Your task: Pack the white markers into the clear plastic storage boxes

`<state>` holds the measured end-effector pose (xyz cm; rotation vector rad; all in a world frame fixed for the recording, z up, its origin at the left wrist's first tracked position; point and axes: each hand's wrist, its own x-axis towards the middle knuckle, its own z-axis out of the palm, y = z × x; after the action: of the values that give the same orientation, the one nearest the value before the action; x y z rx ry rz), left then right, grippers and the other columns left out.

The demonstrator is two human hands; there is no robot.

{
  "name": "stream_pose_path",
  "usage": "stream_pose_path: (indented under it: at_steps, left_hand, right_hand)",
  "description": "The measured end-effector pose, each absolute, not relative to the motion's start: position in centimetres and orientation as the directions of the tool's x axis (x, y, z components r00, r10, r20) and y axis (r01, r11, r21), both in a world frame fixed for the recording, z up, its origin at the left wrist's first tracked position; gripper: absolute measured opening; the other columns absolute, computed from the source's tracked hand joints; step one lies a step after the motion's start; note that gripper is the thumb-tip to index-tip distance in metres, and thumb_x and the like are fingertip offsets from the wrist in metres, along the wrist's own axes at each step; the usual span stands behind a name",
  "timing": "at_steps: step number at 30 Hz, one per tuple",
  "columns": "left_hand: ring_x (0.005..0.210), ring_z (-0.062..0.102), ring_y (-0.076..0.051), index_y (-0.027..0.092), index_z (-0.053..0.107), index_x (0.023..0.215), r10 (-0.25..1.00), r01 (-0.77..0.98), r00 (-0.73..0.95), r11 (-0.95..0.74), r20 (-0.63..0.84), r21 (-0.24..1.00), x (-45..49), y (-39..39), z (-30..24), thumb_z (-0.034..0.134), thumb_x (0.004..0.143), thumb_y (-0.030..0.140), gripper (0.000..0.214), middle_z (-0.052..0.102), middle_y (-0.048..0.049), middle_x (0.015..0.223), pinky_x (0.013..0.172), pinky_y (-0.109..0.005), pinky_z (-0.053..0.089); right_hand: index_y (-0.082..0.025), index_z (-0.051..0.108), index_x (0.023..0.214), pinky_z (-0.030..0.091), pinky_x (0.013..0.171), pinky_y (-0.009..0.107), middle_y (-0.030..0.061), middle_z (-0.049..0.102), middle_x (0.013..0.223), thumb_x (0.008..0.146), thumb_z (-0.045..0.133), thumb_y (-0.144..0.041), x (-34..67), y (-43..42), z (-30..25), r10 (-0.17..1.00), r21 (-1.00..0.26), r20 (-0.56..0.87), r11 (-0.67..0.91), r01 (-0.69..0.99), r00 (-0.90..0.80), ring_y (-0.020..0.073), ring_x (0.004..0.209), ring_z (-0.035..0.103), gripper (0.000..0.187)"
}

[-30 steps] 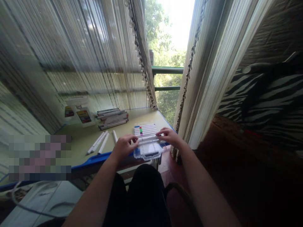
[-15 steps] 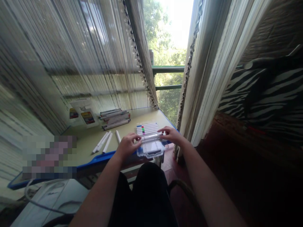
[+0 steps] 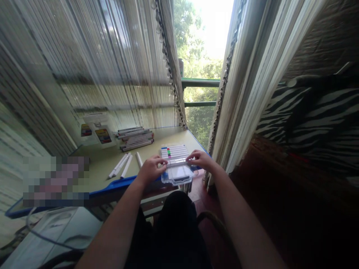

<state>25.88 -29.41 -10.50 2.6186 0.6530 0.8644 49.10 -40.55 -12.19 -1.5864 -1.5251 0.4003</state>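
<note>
A clear plastic marker case (image 3: 179, 175) lies at the near edge of the table (image 3: 151, 144), partly over the edge. A row of white markers with coloured caps (image 3: 174, 151) fills its far part. My left hand (image 3: 150, 170) pinches the left end of one white marker (image 3: 176, 162) that lies across the case. My right hand (image 3: 200, 158) pinches that marker's right end. Both hands rest at the sides of the case, with the fingers curled.
Three loose white markers (image 3: 123, 165) lie left of the case. A stack of grey markers (image 3: 136, 139) and a package with a coloured label (image 3: 102, 136) sit further back. Curtains (image 3: 246, 86) hang around a window; a zebra-patterned cover (image 3: 314, 116) is at the right.
My hands have stayed on the ends of the marker over the case. The view has shifted slightly; nothing on the table has moved.
</note>
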Motion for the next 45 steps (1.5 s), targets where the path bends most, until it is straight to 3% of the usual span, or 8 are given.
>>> stream_pose_path:
  at_steps: [11,16,21,30,36,45]
  left_hand:
    - [0.061,0.052,-0.013,0.019,0.072,0.077,0.494,0.292,0.717,-0.854,0.492,0.432,25.9,-29.2,-10.9,0.057,0.071,0.024,0.017,0.063,-0.0036,0.078,0.062,-0.026,0.046]
    - [0.072,0.057,-0.015,0.018,0.070,0.084,0.493,0.323,0.687,-0.865,0.534,0.383,25.9,-29.3,-10.9,0.056,0.074,0.027,0.020,0.060,-0.0050,0.083,0.071,-0.028,0.048]
    - [0.077,0.057,-0.018,0.016,0.071,0.080,0.501,0.353,0.671,-0.864,0.546,0.359,26.1,-29.3,-11.0,0.052,0.076,0.027,0.022,0.059,-0.0072,0.084,0.076,-0.033,0.049]
    - [0.074,0.057,-0.017,0.015,0.070,0.087,0.536,0.354,0.627,-0.842,0.565,0.406,25.9,-29.7,-11.1,0.051,0.076,0.023,0.023,0.058,-0.0060,0.084,0.074,-0.031,0.050]
    - [0.075,0.057,-0.017,0.016,0.070,0.080,0.528,0.337,0.635,-0.846,0.564,0.413,25.8,-29.8,-11.1,0.051,0.076,0.019,0.020,0.059,-0.0058,0.084,0.076,-0.032,0.050]
    - [0.077,0.059,-0.017,0.016,0.069,0.076,0.525,0.328,0.598,-0.850,0.606,0.413,25.7,-29.9,-11.5,0.049,0.078,0.019,0.021,0.063,-0.0058,0.082,0.078,-0.031,0.049]
  right_hand:
    - [-0.018,0.075,0.083,0.037,0.059,0.025,0.0006,0.053,0.074,0.069,0.068,-0.030,49.1,-40.6,-12.4,0.920,-0.755,0.340,0.145,0.639,0.193,0.0096,0.062,0.043,0.020]
    - [-0.016,0.072,0.095,0.037,0.057,0.025,-0.0019,0.051,0.066,0.074,0.061,-0.033,49.1,-40.7,-12.4,0.902,-0.797,0.344,0.132,0.590,0.262,0.0102,0.060,0.044,0.029]
    - [-0.017,0.074,0.083,0.041,0.069,0.027,0.0030,0.059,0.077,0.075,0.058,-0.028,49.1,-40.6,-12.3,0.901,-0.723,0.372,0.130,0.679,0.224,0.0134,0.071,0.054,0.021]
    - [-0.015,0.074,0.090,0.042,0.065,0.028,0.0037,0.060,0.076,0.075,0.058,-0.035,49.3,-40.8,-12.5,0.897,-0.765,0.360,0.128,0.631,0.256,0.0138,0.068,0.054,0.029]
    - [-0.015,0.074,0.082,0.043,0.068,0.030,0.0058,0.064,0.078,0.073,0.057,-0.035,49.1,-40.8,-12.6,0.895,-0.729,0.377,0.128,0.673,0.237,0.0166,0.073,0.057,0.027]
    - [-0.015,0.073,0.079,0.043,0.062,0.027,0.0050,0.067,0.077,0.069,0.058,-0.037,48.8,-41.6,-12.2,0.870,-0.836,0.319,0.071,0.544,0.377,0.0152,0.068,0.057,0.028]
